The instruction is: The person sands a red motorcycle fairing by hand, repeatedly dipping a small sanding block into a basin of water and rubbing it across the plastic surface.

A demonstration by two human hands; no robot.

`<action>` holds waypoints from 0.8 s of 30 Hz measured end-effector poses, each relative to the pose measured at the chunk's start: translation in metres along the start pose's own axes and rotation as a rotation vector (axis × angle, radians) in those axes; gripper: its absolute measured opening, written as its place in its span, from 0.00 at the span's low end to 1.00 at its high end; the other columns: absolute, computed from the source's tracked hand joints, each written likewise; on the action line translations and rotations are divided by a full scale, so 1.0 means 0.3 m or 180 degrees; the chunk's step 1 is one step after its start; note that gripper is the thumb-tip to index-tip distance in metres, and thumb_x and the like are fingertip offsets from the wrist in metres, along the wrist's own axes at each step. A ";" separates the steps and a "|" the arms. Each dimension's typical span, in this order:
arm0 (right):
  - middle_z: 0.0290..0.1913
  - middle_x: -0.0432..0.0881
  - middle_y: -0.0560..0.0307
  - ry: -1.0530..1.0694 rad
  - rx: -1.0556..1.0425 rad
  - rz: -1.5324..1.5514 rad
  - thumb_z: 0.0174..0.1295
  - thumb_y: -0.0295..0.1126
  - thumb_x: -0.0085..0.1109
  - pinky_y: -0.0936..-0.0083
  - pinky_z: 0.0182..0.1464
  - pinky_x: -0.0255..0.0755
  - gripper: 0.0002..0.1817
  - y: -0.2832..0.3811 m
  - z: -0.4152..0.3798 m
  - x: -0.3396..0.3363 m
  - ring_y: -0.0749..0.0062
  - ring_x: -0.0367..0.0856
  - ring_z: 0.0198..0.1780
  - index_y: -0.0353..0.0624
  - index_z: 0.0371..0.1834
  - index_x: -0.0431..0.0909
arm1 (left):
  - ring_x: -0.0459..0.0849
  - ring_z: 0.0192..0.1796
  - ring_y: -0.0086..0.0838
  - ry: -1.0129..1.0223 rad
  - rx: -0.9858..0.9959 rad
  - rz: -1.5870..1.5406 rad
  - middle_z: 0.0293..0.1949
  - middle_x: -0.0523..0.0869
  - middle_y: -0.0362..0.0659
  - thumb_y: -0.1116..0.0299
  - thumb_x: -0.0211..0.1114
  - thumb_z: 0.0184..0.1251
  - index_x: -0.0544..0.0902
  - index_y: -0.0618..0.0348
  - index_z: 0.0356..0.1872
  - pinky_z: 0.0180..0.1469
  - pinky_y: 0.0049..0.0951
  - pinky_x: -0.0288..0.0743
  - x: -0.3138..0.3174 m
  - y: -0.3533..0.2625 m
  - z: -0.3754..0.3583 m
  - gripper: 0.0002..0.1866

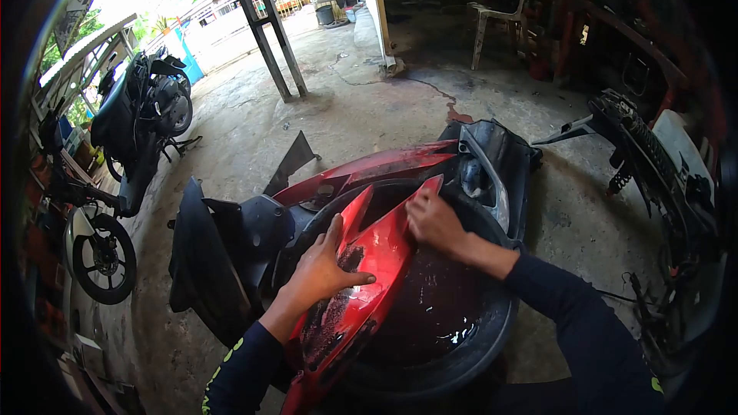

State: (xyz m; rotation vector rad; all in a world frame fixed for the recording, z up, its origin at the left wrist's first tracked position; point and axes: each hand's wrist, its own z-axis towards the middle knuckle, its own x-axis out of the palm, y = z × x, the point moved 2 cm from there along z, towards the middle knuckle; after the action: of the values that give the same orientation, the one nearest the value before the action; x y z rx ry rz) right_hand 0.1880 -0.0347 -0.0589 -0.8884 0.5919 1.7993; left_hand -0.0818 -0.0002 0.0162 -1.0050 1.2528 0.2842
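A glossy red motorcycle fairing panel (375, 255) with two pointed prongs is tilted over a round black tub (492, 338) of dark water. Its surface is wet, and a dark speckled patch marks its lower left part. My left hand (319, 273) grips the panel by its left side, thumb lying across the red face. Against the upper right prong, my right hand (437, 223) is closed with fingers curled. Whatever may be under those fingers is hidden.
Behind the tub lies another red panel (369, 165). Black plastic body parts (204, 253) sit left of it, and a grey grab rail (488, 177) rests at its right. Motorcycles (142, 107) stand left; a stripped frame (653, 161) is right. A metal post (265, 27) rises ahead.
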 end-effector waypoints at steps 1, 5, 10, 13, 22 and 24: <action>0.45 0.86 0.49 -0.0051 -0.0135 0.0031 0.63 0.34 0.62 0.62 0.67 0.72 0.13 0.070 -0.027 -0.006 0.58 0.81 0.55 0.35 0.43 0.85 | 0.78 0.68 0.64 -0.0005 -0.0001 0.0013 0.67 0.75 0.69 0.38 0.84 0.44 0.48 0.62 0.85 0.71 0.52 0.71 -0.006 0.003 -0.001 0.73; 0.48 0.87 0.49 -0.0161 -0.0350 0.0359 0.61 0.32 0.63 0.64 0.69 0.72 0.13 0.116 -0.064 -0.064 0.58 0.82 0.56 0.35 0.45 0.86 | 0.78 0.67 0.64 0.0069 -0.0050 0.0078 0.67 0.75 0.69 0.39 0.84 0.44 0.48 0.62 0.85 0.70 0.52 0.73 0.001 -0.015 -0.007 0.73; 0.41 0.84 0.50 -0.0045 -0.0254 -0.0201 0.60 0.33 0.63 0.60 0.66 0.73 0.14 -0.013 0.001 0.000 0.58 0.81 0.50 0.33 0.42 0.86 | 0.74 0.72 0.62 0.0164 -0.0190 0.0042 0.71 0.72 0.68 0.39 0.85 0.44 0.48 0.63 0.85 0.73 0.50 0.69 -0.020 -0.045 -0.006 0.74; 0.40 0.84 0.51 -0.0447 -0.0424 0.0191 0.56 0.34 0.63 0.58 0.65 0.72 0.13 0.247 -0.074 -0.098 0.59 0.81 0.49 0.36 0.37 0.86 | 0.70 0.76 0.61 0.0286 -0.0337 -0.0044 0.75 0.68 0.67 0.39 0.85 0.43 0.48 0.64 0.85 0.78 0.49 0.64 -0.009 -0.033 -0.010 0.74; 0.36 0.81 0.54 0.0213 -0.0627 -0.0397 0.53 0.36 0.61 0.58 0.60 0.73 0.08 0.195 -0.054 -0.059 0.61 0.80 0.47 0.45 0.24 0.83 | 0.65 0.79 0.63 0.0343 -0.0457 0.0012 0.79 0.66 0.62 0.38 0.85 0.44 0.47 0.63 0.85 0.80 0.48 0.62 -0.023 -0.059 -0.007 0.74; 0.37 0.81 0.55 -0.0157 -0.0363 -0.0067 0.57 0.35 0.60 0.61 0.63 0.72 0.08 0.213 -0.051 -0.108 0.61 0.80 0.47 0.45 0.26 0.83 | 0.65 0.79 0.64 0.0351 -0.0432 0.0069 0.79 0.65 0.63 0.38 0.85 0.44 0.47 0.64 0.85 0.80 0.49 0.62 -0.026 -0.076 0.009 0.74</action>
State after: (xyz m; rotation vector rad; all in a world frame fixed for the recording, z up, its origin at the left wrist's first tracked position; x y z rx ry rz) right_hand 0.1409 -0.0886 -0.0428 -0.9208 0.4503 1.8452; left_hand -0.0673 -0.0086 0.0338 -1.1363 1.3589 0.3380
